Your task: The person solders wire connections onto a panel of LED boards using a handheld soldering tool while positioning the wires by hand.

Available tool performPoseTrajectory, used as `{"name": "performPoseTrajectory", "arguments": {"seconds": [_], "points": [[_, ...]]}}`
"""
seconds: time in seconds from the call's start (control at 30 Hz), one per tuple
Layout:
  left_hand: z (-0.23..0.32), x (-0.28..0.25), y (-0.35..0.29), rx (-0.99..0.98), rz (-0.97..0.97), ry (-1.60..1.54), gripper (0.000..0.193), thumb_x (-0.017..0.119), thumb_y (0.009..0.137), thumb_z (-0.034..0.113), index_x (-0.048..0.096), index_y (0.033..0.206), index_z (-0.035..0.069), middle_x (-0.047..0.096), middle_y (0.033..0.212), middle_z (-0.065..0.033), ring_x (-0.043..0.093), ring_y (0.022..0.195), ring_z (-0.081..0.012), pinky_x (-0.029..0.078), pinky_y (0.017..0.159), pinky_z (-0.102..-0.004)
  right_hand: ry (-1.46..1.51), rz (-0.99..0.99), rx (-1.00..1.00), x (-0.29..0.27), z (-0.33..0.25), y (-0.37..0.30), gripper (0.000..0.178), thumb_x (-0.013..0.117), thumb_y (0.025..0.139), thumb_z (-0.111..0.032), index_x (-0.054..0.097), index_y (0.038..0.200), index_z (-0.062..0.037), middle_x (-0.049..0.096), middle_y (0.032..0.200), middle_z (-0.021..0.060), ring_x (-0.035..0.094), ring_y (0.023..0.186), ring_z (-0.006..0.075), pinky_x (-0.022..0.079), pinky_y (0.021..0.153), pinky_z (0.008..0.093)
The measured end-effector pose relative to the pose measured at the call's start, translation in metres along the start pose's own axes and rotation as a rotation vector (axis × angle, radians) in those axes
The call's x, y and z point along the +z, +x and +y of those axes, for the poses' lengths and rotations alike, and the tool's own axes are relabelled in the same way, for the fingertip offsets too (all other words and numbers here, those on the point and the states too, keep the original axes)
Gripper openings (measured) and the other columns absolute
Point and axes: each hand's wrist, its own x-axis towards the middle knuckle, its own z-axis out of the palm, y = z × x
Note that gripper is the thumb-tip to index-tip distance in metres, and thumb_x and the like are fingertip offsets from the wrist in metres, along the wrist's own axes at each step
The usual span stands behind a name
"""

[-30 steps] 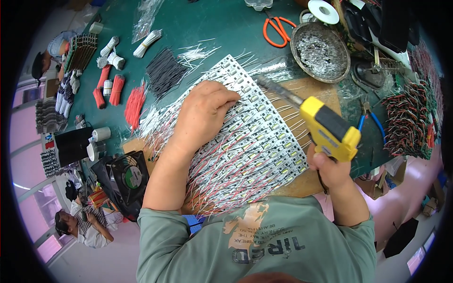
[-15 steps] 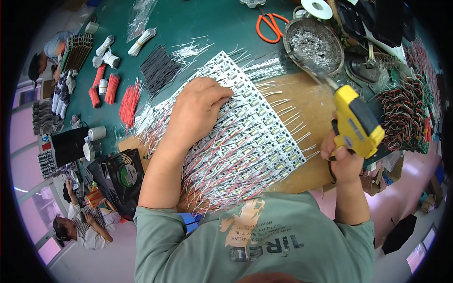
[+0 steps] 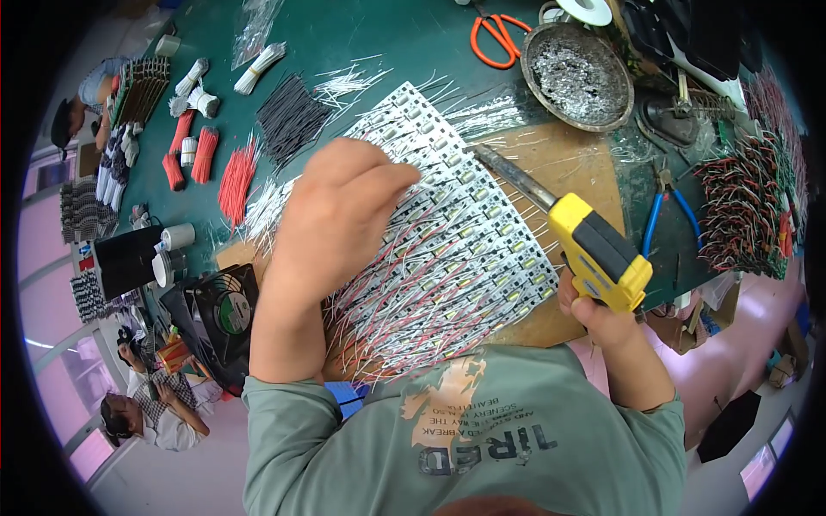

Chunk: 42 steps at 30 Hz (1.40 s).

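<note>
My right hand (image 3: 594,311) grips a yellow and black soldering gun (image 3: 600,249). Its metal tip points up and left, at the right edge of a white panel of small circuit boards (image 3: 490,228). Rows of red and white wires (image 3: 387,314) trail over the panel's left and lower parts. Above the upper left part of the panel is my left hand (image 3: 344,202), thumb and fingers pinched together. Whatever sits between those fingertips is too small or hidden to make out. Under the panel lies a brown work board (image 3: 585,172).
Behind the panel are a round bowl of solder scraps (image 3: 578,77) and orange-handled scissors (image 3: 497,41). Blue-handled pliers (image 3: 669,211) lie right of the gun, near heaped wired boards (image 3: 747,202). Black wires (image 3: 292,120) and red wires (image 3: 237,185) lie left; a black fan (image 3: 228,314) stands nearby.
My right hand has brought the soldering gun left, its tip moving from the bowl to the panel's edge. The blue pliers are now uncovered. My left hand has shifted slightly, still pinched.
</note>
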Motion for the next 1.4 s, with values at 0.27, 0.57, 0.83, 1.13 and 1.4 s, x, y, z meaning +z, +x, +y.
{"name": "performPoseTrajectory", "arguments": {"seconds": [0.27,0.57,0.83,1.13,1.4], "points": [[-0.018,0.036,-0.004,-0.044,-0.075,-0.004,0.017,0.071,0.077,0.003,0.072,0.093,0.008,0.063,0.087,-0.0091,0.062,0.084,-0.0292,0.050,0.073,-0.0386,-0.282,0.024,-0.057,0.015,-0.011,0.014,0.019,0.072,0.080,-0.006,0.060,0.096,-0.0040,0.057,0.077,-0.0010,0.053,0.069,0.0097,0.044,0.062,0.0276],[-0.021,0.038,-0.002,-0.037,-0.078,-0.034,0.017,0.071,0.076,0.002,0.072,0.092,0.007,0.064,0.087,-0.0086,0.062,0.085,-0.0279,0.051,0.073,-0.0370,-0.198,0.023,-0.105,0.018,-0.012,0.019,0.017,0.070,0.080,-0.005,0.060,0.094,-0.0022,0.058,0.076,0.0003,0.053,0.069,0.0093,0.045,0.063,0.0282],[-0.020,0.040,-0.003,-0.055,-0.074,-0.033,0.016,0.072,0.076,0.002,0.072,0.091,0.007,0.065,0.088,-0.0082,0.063,0.084,-0.0272,0.051,0.073,-0.0360,-0.259,0.038,-0.076,0.020,-0.014,0.021,0.014,0.069,0.080,-0.005,0.060,0.090,-0.0030,0.057,0.073,0.0007,0.053,0.066,0.0103,0.045,0.060,0.0289],[-0.018,0.039,-0.003,-0.080,-0.074,-0.033,0.015,0.071,0.077,0.003,0.072,0.092,0.007,0.065,0.089,-0.0083,0.063,0.086,-0.0276,0.051,0.074,-0.0368,-0.276,0.052,-0.096,0.022,-0.016,0.023,0.014,0.070,0.080,-0.006,0.060,0.090,-0.0035,0.057,0.073,-0.0006,0.052,0.066,0.0092,0.044,0.060,0.0285],[-0.017,0.040,-0.003,-0.081,-0.072,-0.023,0.014,0.071,0.078,0.004,0.072,0.092,0.007,0.065,0.089,-0.0089,0.063,0.085,-0.0284,0.051,0.075,-0.0376,-0.245,0.056,-0.058,0.024,-0.018,0.023,0.013,0.069,0.081,-0.004,0.059,0.089,-0.0038,0.056,0.072,-0.0007,0.052,0.066,0.0084,0.044,0.060,0.0279]]}}
